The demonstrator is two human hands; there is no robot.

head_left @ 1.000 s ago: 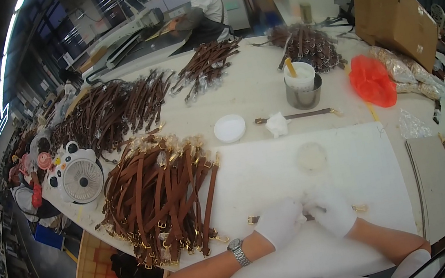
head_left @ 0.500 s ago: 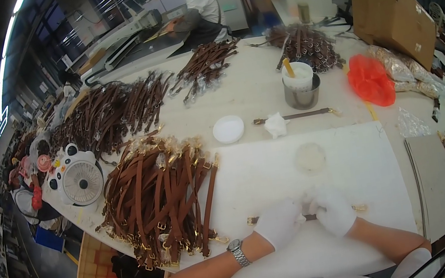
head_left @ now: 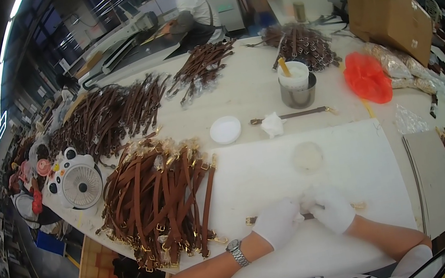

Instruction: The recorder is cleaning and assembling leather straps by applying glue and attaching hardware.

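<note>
Meeting at the lower centre of the frame, 2 white-gloved hands work at 1 brown strap. From where I stand, the left hand (head_left: pixel 277 224) is curled over the strap (head_left: pixel 308 216), and the right hand (head_left: pixel 331 210) pinches it just beside. A short stretch shows between them; the buckle end pokes out past the left hand, and a gold clasp (head_left: pixel 358 206) lies past the right.

Under them spreads a white sheet (head_left: pixel 257 168), bare above the hands except for a round pale patch (head_left: pixel 307 157). To the left, a big heap of straps (head_left: pixel 157 203) hems that side in; to the right there's free sheet, then a grey board (head_left: pixel 432 186). The near edge of the counter (head_left: pixel 189 115) runs close below the wrists.

Against half a second ago, the whole view has slid slightly leftward, while the hands hold almost the same spot. A dark bit of strap now shows at the right fingertips.
</note>
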